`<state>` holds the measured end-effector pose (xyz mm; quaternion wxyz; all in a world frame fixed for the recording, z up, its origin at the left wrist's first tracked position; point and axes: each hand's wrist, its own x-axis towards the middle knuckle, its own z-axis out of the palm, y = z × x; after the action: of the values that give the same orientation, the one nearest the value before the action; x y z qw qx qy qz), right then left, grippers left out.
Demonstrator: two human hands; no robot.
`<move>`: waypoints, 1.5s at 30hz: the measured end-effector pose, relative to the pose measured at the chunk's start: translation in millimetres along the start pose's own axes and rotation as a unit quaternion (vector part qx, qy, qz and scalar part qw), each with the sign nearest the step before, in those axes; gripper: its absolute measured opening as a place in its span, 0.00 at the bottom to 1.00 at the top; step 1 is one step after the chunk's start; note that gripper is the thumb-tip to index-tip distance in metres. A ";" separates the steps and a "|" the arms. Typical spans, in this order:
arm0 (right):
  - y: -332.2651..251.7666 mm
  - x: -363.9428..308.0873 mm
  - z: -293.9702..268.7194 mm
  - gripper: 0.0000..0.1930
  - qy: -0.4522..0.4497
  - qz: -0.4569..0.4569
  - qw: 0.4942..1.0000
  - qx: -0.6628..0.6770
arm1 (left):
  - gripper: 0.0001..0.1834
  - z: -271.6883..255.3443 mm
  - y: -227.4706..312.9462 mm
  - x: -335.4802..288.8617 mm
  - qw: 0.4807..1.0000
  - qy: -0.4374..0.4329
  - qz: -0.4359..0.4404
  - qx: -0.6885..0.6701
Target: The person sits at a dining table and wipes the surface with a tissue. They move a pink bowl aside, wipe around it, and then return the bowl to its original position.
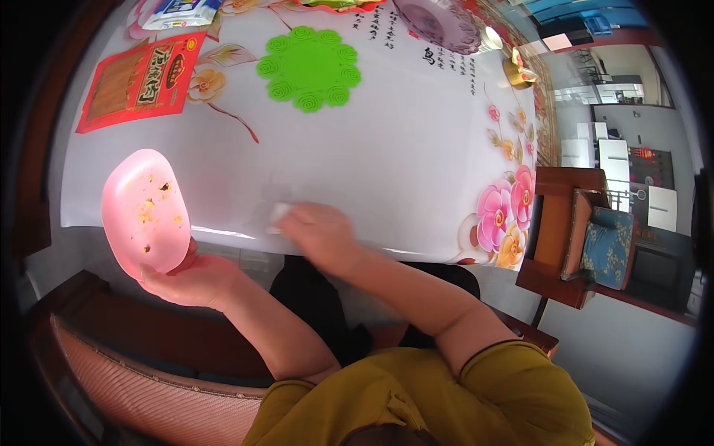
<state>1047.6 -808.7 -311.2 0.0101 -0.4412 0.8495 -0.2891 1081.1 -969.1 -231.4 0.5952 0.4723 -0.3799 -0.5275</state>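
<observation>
My left hand (195,276) is closed around the lower end of a pink oval dish (145,208), held tilted beyond the table's near edge. Yellow and dark crumbs are scattered over the dish's inside. Over the near edge of the table (357,178), my right hand (318,227) presses a small white wad, perhaps a tissue (280,214), against the printed cover. Its fingers are slightly blurred, and most of the wad is hidden beneath them.
A green rose-edged mat (309,68) lies toward the far side. To its left are a red food packet (141,80) and a blue-and-white packet (181,12). A purple glass plate (439,24) and a gold container (518,73) stand far right. A wooden chair (569,230) stands at right.
</observation>
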 end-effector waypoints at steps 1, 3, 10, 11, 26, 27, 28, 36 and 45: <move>22.6 -27.0 -12.5 0.08 0.031 0.003 0.999 -0.030 | 0.24 0.4 -1.0 -0.3 1.000 -0.001 -0.002 -0.002; 68.8 -71.0 -54.4 0.05 0.069 0.151 0.977 -0.135 | 0.24 -0.4 -2.7 1.2 1.000 0.001 -0.007 -0.008; 91.3 -31.1 -55.4 0.02 0.151 0.189 0.963 -0.119 | 0.27 13.2 -9.8 -21.3 0.997 -0.073 -0.028 -0.026; 98.5 -4.8 -53.3 0.03 0.159 0.137 0.972 -0.105 | 0.27 15.5 -11.0 -24.2 0.996 -0.085 -0.036 -0.020; 298.7 -75.0 -158.5 0.09 0.211 0.406 0.852 -0.253 | 0.28 21.6 -25.3 -41.2 0.990 -0.119 -0.066 0.025; 264.1 -68.5 -143.8 0.07 0.178 0.402 0.864 -0.245 | 0.28 22.3 -25.4 -42.0 0.990 -0.127 -0.064 0.023; 237.5 -71.3 -129.6 0.04 0.172 0.322 0.902 -0.230 | 0.28 23.8 -24.6 -44.6 0.988 -0.136 -0.064 0.019; 270.4 -83.4 -173.4 0.03 0.180 0.253 0.941 -0.134 | 0.28 32.5 -17.1 -58.8 0.985 -0.141 -0.093 0.042; 281.6 -63.8 -154.1 0.06 0.225 0.329 0.900 -0.176 | 0.28 39.3 -23.9 -73.5 0.984 -0.150 -0.082 0.046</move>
<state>835.2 -561.3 -338.9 -0.1645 -0.0549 0.9629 -0.2068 1026.0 -902.8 -240.7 0.4640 0.4440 -0.4487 -0.6215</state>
